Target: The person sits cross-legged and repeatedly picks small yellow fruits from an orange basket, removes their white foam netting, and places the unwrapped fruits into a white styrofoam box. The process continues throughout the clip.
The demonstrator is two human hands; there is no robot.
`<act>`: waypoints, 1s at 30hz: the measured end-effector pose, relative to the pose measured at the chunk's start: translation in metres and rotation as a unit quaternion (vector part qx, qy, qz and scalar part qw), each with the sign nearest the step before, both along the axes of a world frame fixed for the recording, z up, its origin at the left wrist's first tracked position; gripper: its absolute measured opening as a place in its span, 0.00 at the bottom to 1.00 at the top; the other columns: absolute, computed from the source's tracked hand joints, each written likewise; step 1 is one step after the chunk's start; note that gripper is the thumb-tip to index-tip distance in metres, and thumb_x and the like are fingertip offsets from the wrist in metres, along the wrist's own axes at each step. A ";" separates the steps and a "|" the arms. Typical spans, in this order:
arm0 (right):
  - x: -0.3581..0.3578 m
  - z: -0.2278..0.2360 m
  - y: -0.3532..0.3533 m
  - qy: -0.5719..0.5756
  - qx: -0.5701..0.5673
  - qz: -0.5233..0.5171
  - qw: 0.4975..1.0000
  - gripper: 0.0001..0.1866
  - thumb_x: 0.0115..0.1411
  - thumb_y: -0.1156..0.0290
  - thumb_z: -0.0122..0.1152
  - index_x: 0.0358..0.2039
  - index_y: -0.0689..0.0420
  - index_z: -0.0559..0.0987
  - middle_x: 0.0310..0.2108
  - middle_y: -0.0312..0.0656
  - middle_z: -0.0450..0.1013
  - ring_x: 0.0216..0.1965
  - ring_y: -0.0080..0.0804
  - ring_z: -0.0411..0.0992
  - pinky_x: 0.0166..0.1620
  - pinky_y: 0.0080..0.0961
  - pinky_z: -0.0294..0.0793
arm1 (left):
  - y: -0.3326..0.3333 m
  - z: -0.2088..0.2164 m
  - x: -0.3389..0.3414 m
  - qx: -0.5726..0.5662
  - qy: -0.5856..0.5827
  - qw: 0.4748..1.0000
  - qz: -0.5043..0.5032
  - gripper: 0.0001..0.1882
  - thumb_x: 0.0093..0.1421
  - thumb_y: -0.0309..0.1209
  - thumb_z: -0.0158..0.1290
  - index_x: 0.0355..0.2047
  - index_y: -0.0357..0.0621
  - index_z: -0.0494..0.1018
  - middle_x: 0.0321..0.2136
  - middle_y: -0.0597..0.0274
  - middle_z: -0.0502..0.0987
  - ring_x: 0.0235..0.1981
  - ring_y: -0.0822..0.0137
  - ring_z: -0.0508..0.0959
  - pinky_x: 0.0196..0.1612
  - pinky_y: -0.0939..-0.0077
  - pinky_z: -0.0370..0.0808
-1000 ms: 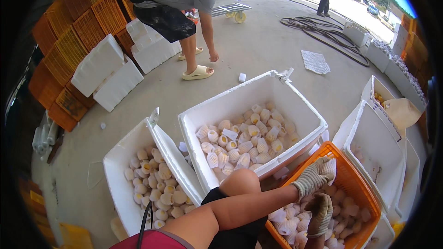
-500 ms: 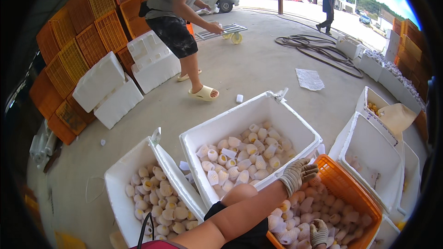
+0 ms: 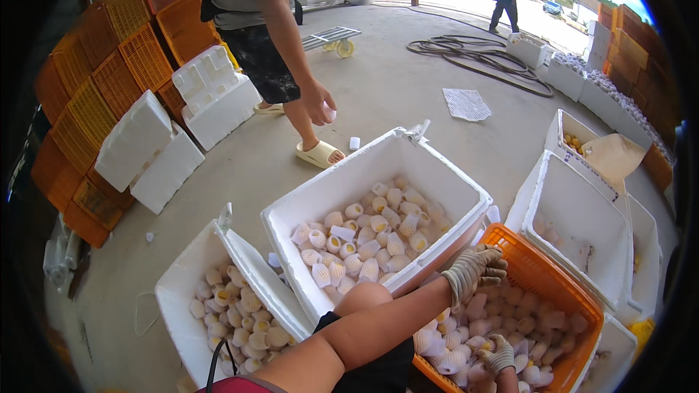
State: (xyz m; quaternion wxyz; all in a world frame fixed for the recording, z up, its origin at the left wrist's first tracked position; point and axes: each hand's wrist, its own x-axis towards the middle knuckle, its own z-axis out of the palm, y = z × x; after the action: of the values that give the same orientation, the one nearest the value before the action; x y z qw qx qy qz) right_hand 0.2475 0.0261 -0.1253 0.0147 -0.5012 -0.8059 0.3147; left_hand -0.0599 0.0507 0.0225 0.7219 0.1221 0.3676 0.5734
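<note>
My left hand [image 3: 477, 273], in a knitted glove, hovers over the upper left rim of an orange plastic crate [image 3: 542, 262]. Its fingers reach rightward, slightly bent and apart, with nothing visible in them. Below it, my gloved right hand [image 3: 498, 356] is down among fruits in pale foam net sleeves [image 3: 535, 327] that fill the crate; its fingers bend toward them, and whether they grip one is hidden. A white foam box [image 3: 342, 207] holding more sleeved yellow fruits stands left of the crate. Another foam box [image 3: 178, 287] of sleeved fruits lies further left.
Across the foam box, another person [image 3: 269, 22] leans over, a small white object in one hand. Foam boxes [image 3: 582, 211] stand at right. Stacked orange crates [image 3: 138, 51], a wheeled cart [image 3: 331, 36], a coiled hose [image 3: 473, 58] and a white sheet [image 3: 466, 104] are beyond.
The view has shifted slightly. The other person has come nearer the foam box, one hand lowered from the cart toward it. My left hand's fingers are more bent; my right hand stays among the fruits.
</note>
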 end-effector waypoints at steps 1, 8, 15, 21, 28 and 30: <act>-0.006 0.003 -0.001 0.155 -0.081 -0.093 0.980 0.26 0.47 0.64 0.71 0.46 0.60 0.75 0.39 0.40 0.74 0.41 0.29 0.71 0.47 0.25 0.73 | -0.003 0.005 -0.003 0.009 0.019 1.000 -0.007 0.12 0.63 0.35 0.54 0.44 0.46 0.69 0.33 0.63 0.78 0.29 0.71 0.80 0.31 0.77 0.81; 0.000 0.098 -0.001 0.490 -0.375 -0.365 0.697 0.24 0.61 0.44 0.57 0.50 0.46 0.74 0.34 0.31 0.74 0.31 0.24 0.73 0.32 0.24 0.75 | -0.028 -0.013 0.055 0.194 0.378 0.884 -0.195 0.26 0.57 0.34 0.61 0.54 0.39 0.67 0.44 0.61 0.74 0.43 0.70 0.75 0.48 0.76 0.75; 0.011 0.124 -0.037 0.541 -0.365 -0.310 0.691 0.31 0.62 0.41 0.52 0.59 0.44 0.67 0.45 0.31 0.70 0.39 0.24 0.71 0.35 0.22 0.74 | -0.070 -0.027 0.114 0.309 0.455 0.788 -0.276 0.39 0.53 0.36 0.64 0.62 0.42 0.60 0.49 0.54 0.71 0.48 0.64 0.74 0.49 0.71 0.75; 0.005 0.122 -0.044 0.552 -0.360 -0.273 0.701 0.28 0.65 0.46 0.51 0.59 0.49 0.67 0.50 0.33 0.70 0.45 0.26 0.71 0.43 0.27 0.76 | -0.065 -0.025 0.106 0.150 0.295 0.906 -0.265 0.24 0.58 0.37 0.61 0.50 0.42 0.67 0.41 0.62 0.74 0.44 0.70 0.75 0.48 0.73 0.76; 0.006 0.118 -0.043 0.459 -0.111 -0.176 0.864 0.25 0.56 0.78 0.64 0.54 0.58 0.68 0.46 0.38 0.71 0.49 0.25 0.71 0.52 0.24 0.72 | -0.058 -0.043 0.103 0.062 0.139 0.967 -0.206 0.14 0.62 0.37 0.57 0.42 0.44 0.69 0.40 0.66 0.72 0.44 0.72 0.75 0.45 0.73 0.78; 0.005 0.112 -0.044 0.435 -0.040 -0.144 0.888 0.24 0.55 0.80 0.63 0.52 0.58 0.69 0.46 0.38 0.71 0.49 0.26 0.71 0.53 0.25 0.72 | -0.057 -0.049 0.105 0.040 0.202 0.956 -0.208 0.14 0.62 0.37 0.58 0.41 0.43 0.69 0.40 0.66 0.72 0.44 0.72 0.76 0.44 0.75 0.78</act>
State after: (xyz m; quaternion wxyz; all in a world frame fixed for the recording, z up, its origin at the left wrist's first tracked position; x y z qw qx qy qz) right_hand 0.2522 -0.0181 -0.0135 0.3895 -0.4248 -0.6240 0.5276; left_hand 0.0448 -0.0068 -0.0264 0.7308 0.3374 0.4489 0.3880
